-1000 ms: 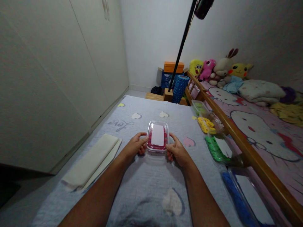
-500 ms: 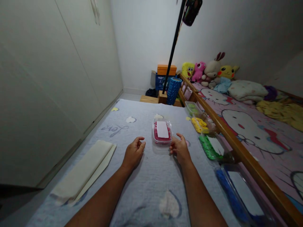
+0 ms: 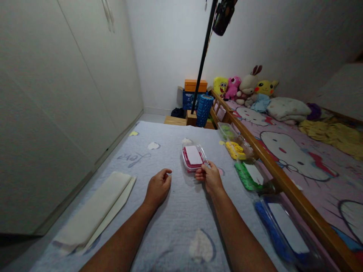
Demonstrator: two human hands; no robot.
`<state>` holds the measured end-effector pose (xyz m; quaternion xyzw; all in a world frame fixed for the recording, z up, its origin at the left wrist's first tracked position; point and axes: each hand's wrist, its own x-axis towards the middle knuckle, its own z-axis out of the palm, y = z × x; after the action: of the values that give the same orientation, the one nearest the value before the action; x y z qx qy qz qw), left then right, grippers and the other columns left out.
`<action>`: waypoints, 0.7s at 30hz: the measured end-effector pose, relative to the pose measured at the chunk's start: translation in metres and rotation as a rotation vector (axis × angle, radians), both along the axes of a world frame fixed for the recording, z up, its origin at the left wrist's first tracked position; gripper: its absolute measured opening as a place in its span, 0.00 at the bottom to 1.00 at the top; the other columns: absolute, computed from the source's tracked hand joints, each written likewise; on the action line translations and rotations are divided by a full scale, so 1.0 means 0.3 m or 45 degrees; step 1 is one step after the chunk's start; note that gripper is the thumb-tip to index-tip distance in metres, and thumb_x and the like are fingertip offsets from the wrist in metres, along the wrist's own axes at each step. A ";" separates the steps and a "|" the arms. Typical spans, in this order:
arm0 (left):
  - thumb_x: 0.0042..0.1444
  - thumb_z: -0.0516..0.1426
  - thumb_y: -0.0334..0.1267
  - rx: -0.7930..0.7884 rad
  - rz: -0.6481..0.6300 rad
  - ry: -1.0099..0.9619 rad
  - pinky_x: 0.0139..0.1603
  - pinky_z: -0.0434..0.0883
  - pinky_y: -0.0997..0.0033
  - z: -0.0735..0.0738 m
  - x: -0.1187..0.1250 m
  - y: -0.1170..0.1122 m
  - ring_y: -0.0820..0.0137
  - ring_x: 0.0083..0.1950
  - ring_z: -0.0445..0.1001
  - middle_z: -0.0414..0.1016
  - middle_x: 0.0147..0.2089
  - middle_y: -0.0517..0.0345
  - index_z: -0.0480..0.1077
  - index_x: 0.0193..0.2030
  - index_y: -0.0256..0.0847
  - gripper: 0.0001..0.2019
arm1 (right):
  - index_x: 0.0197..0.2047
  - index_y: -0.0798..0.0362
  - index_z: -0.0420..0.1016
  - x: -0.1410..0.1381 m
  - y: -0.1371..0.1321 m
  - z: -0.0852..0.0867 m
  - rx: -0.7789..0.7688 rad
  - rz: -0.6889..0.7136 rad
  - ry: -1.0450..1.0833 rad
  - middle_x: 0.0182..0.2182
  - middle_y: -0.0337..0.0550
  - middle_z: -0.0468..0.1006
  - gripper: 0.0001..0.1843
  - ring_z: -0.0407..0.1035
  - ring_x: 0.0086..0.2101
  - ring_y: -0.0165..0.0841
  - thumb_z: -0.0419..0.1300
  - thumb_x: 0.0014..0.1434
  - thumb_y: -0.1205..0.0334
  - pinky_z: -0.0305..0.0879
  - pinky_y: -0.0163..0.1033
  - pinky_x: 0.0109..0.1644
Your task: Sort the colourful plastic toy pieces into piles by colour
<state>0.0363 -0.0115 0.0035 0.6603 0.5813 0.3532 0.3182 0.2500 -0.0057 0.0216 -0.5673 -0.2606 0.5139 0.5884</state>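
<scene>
The right hand (image 3: 209,177) pinches the near corner of the clear box (image 3: 194,156) lying just ahead of it, while the left hand (image 3: 157,186) rests half-curled and empty on the blanket (image 3: 170,223) off to that box's left; held by one corner, the box is best kept level

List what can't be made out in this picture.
All in the head view.
Red-filled box: pieces too small; white label covers most.
Right hand: gripping or touching the box? Its back hides the fingertips.
Left hand: curled fingers hide the palm.
Dark bag on the pole: cut off by the top edge.
</scene>
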 end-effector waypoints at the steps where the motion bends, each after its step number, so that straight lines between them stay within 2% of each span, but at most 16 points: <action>1: 0.58 0.52 0.42 0.001 -0.005 0.001 0.34 0.63 0.71 0.000 0.000 0.000 0.70 0.29 0.70 0.70 0.26 0.63 0.74 0.45 0.39 0.15 | 0.48 0.50 0.60 0.017 0.008 0.002 0.006 -0.021 0.006 0.19 0.31 0.74 0.26 0.70 0.17 0.30 0.65 0.49 0.56 0.67 0.31 0.19; 6: 0.57 0.51 0.42 0.019 -0.009 0.005 0.34 0.63 0.71 -0.001 -0.001 -0.001 0.70 0.29 0.70 0.71 0.26 0.63 0.75 0.44 0.39 0.15 | 0.46 0.50 0.60 0.125 0.088 0.011 0.062 -0.102 -0.023 0.18 0.31 0.74 0.22 0.69 0.17 0.29 0.64 0.51 0.60 0.67 0.30 0.18; 9: 0.57 0.52 0.43 0.019 -0.006 -0.003 0.34 0.63 0.71 -0.001 -0.002 -0.001 0.69 0.29 0.71 0.72 0.27 0.62 0.75 0.43 0.40 0.15 | 0.42 0.50 0.61 0.195 0.175 0.016 0.061 -0.167 -0.050 0.17 0.31 0.73 0.16 0.68 0.16 0.28 0.62 0.51 0.62 0.64 0.28 0.17; 11: 0.57 0.52 0.43 0.018 -0.009 0.006 0.33 0.63 0.71 -0.002 -0.002 0.000 0.69 0.29 0.71 0.72 0.27 0.62 0.75 0.43 0.40 0.15 | 0.42 0.50 0.61 0.237 0.239 0.015 0.049 -0.235 -0.062 0.17 0.30 0.72 0.16 0.67 0.15 0.27 0.61 0.52 0.62 0.63 0.27 0.17; 14: 0.57 0.52 0.44 0.021 -0.011 0.033 0.33 0.64 0.71 -0.004 -0.001 0.000 0.69 0.29 0.71 0.73 0.27 0.61 0.75 0.44 0.40 0.15 | 0.49 0.49 0.59 0.274 0.316 -0.007 0.082 -0.380 -0.079 0.18 0.27 0.71 0.23 0.67 0.17 0.27 0.62 0.51 0.59 0.65 0.28 0.19; 18: 0.58 0.52 0.44 0.028 -0.005 0.046 0.33 0.64 0.71 -0.005 0.001 0.002 0.69 0.29 0.71 0.72 0.27 0.61 0.75 0.43 0.41 0.15 | 0.62 0.43 0.48 0.263 0.353 -0.083 0.159 -0.568 -0.230 0.27 0.26 0.70 0.40 0.70 0.21 0.27 0.61 0.48 0.58 0.69 0.31 0.24; 19: 0.58 0.52 0.44 0.028 -0.005 0.044 0.33 0.64 0.71 -0.005 0.001 0.003 0.69 0.29 0.71 0.72 0.27 0.61 0.75 0.43 0.41 0.15 | 0.64 0.42 0.45 0.255 0.354 -0.105 0.162 -0.574 -0.318 0.29 0.27 0.70 0.42 0.70 0.22 0.28 0.60 0.48 0.58 0.69 0.31 0.24; 21: 0.57 0.52 0.44 0.024 -0.012 0.044 0.33 0.64 0.71 -0.005 0.001 0.005 0.69 0.29 0.71 0.71 0.26 0.62 0.75 0.42 0.41 0.14 | 0.67 0.41 0.43 0.242 0.354 -0.139 0.163 -0.470 -0.551 0.34 0.32 0.71 0.46 0.71 0.26 0.29 0.58 0.48 0.59 0.70 0.33 0.27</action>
<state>0.0365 -0.0101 0.0020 0.6720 0.5802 0.3459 0.3036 0.3225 0.1007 -0.0200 -0.6632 -0.3043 0.2477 0.6373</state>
